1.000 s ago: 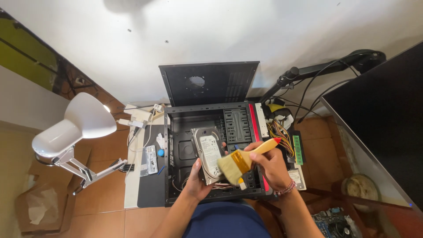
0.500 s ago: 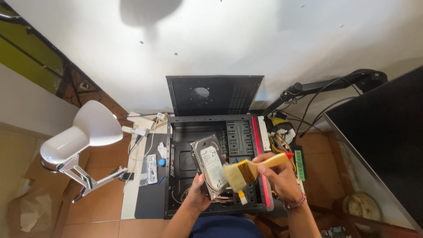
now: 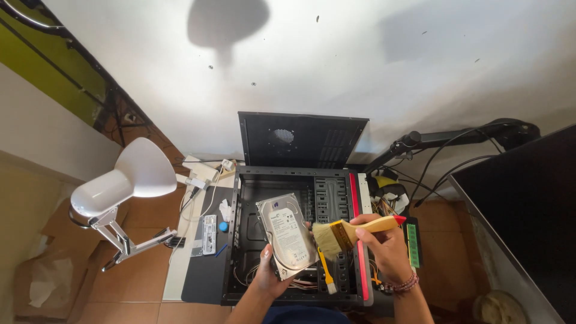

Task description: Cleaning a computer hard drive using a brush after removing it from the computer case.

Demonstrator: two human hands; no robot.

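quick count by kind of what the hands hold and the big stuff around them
hard drive: 1, in the left hand
brush: 1, in the right hand
computer case: 1, open
side panel: 1, leaning on the wall
desk lamp: 1, white
monitor: 1, dark
green memory stick: 1
total: 7

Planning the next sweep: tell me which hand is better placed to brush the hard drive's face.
Likely the right hand: it holds the brush, bristles at the hard drive; the left hand grips the drive.
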